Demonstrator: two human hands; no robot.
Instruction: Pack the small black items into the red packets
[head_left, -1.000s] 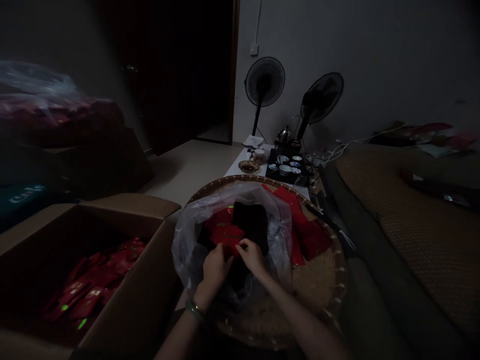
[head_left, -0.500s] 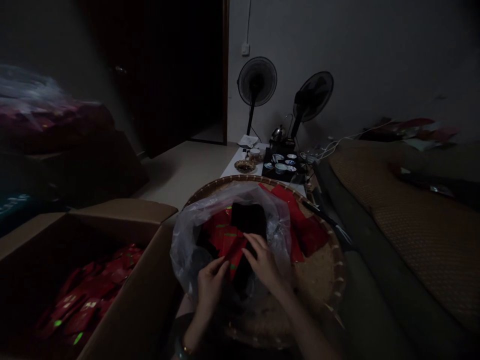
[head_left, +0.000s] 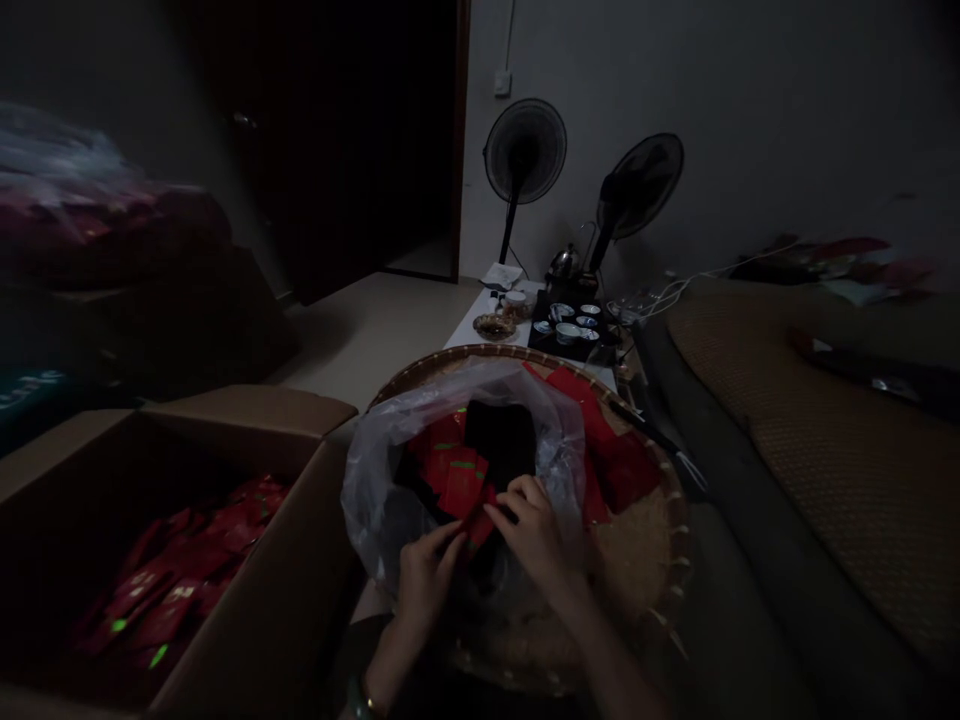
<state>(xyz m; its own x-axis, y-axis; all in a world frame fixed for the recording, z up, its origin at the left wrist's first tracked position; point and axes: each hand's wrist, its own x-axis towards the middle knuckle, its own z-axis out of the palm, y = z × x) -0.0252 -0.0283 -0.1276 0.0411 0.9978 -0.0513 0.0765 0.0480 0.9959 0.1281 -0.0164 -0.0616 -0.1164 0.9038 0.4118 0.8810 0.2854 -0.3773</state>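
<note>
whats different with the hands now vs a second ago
The left hand drew back toward the person and the right hand shifted right, both still pinching a flat red packet, perhaps not the same one. The translucent plastic bag, round woven bamboo tray and open brown cardboard box stayed put.

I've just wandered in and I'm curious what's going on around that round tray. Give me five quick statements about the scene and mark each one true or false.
1. The left hand and right hand both hold a small red piece. True.
2. The clear plastic bag is inside the cardboard box. False: it lies on the round woven tray.
3. The cardboard box has a heap of red items in it. True.
4. Only one fan stands near the wall. False: there are two, a left fan and a right fan.
5. A bracelet is on the right wrist. False: it is on the left wrist.
</note>
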